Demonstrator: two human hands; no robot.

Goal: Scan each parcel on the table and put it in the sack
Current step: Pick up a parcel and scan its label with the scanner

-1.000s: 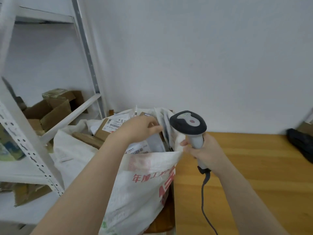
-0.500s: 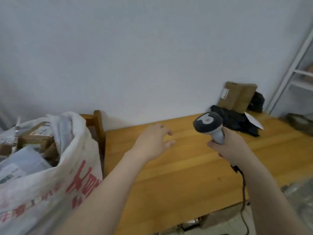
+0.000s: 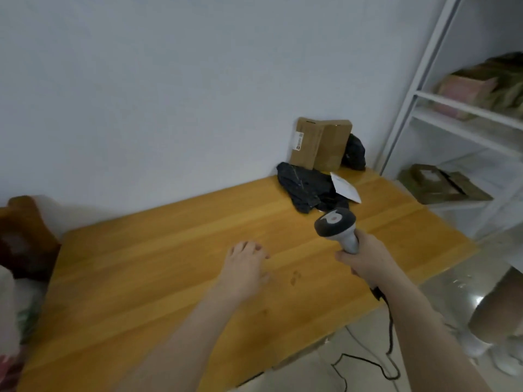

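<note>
Left hand: our left hand [image 3: 245, 264] is out over the wooden table [image 3: 147, 292] near the middle of the view, fingers loosely spread and holding nothing. We cannot tell whether it touches the wood.
Right hand: our right hand [image 3: 365, 260] is at three o'clock from the left, fingers wrapped round the grey handle of the barcode scanner [image 3: 336, 224]. The scanner's dark head tilts toward twelve o'clock.
Cable: a black cable [image 3: 391, 321] drops from the scanner's base toward five o'clock, down to the floor.
Parcels: a black poly-bag parcel [image 3: 304, 186] with a white label [image 3: 346, 190] lies at twelve o'clock from the scanner. Behind it a cardboard box parcel [image 3: 319, 144] stands against the wall, with another black bag [image 3: 354, 152] at its three o'clock side.
Sack: only a white edge of the sack [image 3: 8, 301] shows, at nine o'clock, off the table's end.
Shelving: white metal shelving [image 3: 424, 94] at two o'clock holds more boxes.
</note>
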